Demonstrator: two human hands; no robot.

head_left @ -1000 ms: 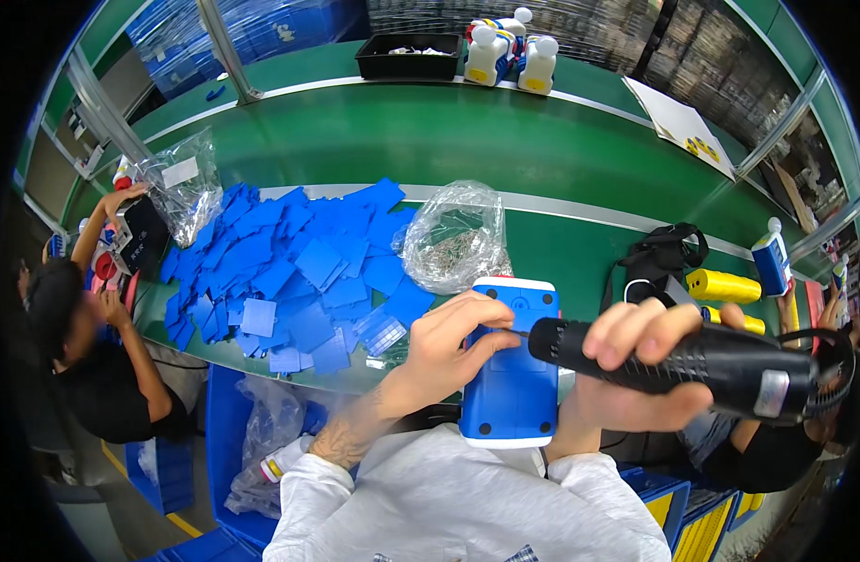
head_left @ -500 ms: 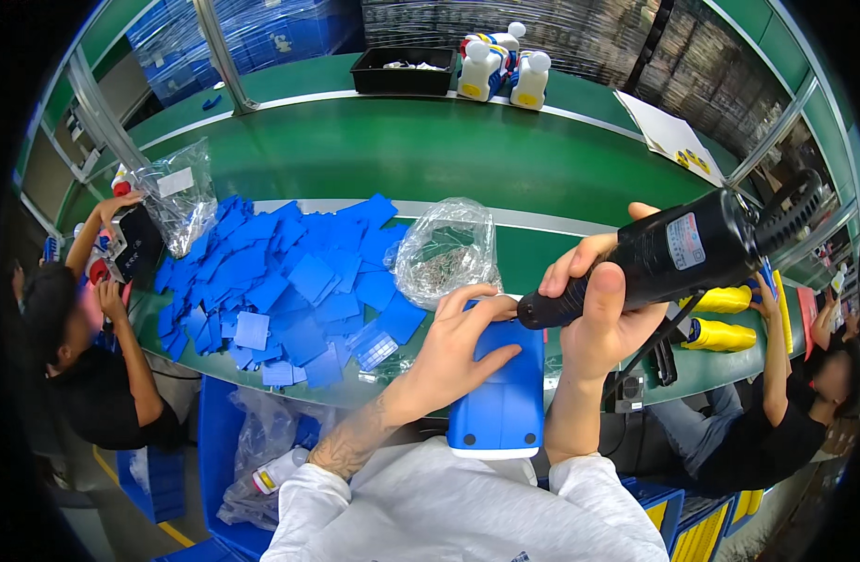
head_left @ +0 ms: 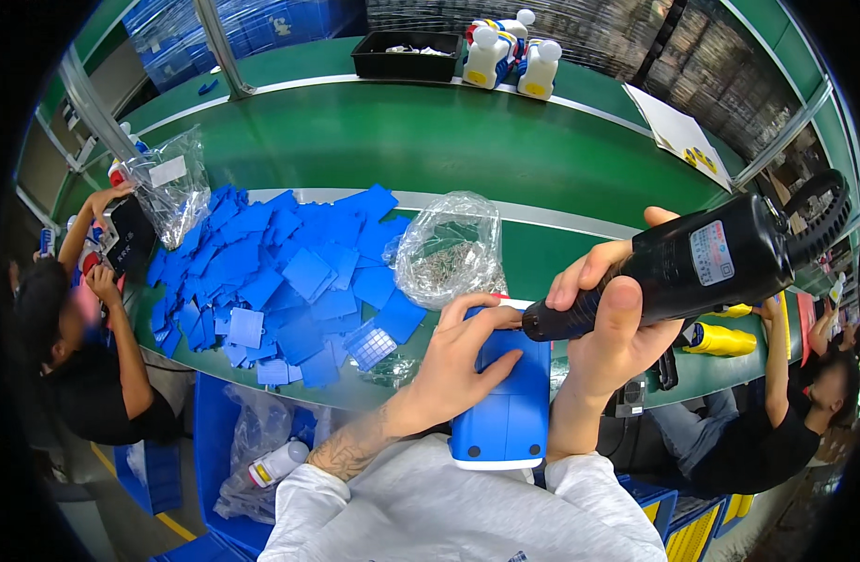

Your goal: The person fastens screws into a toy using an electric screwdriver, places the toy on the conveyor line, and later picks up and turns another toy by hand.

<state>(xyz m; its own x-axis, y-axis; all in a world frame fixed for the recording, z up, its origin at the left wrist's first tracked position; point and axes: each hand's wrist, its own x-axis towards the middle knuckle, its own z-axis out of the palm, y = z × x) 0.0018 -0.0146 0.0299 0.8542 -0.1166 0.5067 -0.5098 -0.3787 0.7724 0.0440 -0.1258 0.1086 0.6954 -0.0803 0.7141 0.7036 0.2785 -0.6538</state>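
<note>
A black electric screwdriver (head_left: 720, 262) is gripped in my right hand (head_left: 619, 328), its tip end pointing left toward the far end of a blue plastic housing (head_left: 501, 421). The housing lies close against my body, with a white lower edge and two dark round feet showing. My left hand (head_left: 456, 370) holds the housing from its left side, fingers bent over the far end beside the screwdriver's nose. The driver's bit and the spot it meets are hidden. Just beyond sits an open clear bag of small metal screws (head_left: 449, 253).
Many flat blue plastic panels (head_left: 299, 272) are heaped to the left. White-and-blue bottle-shaped units (head_left: 491, 58) and a black tray (head_left: 404, 58) stand at the back. Yellow pieces (head_left: 725, 340) lie right. Co-workers sit on both sides. A blue bin (head_left: 210, 440) is below left.
The screwdriver and my right hand have shifted slightly right in the picture. My left hand keeps its hold on the blue housing, and the whole view has moved slightly.
</note>
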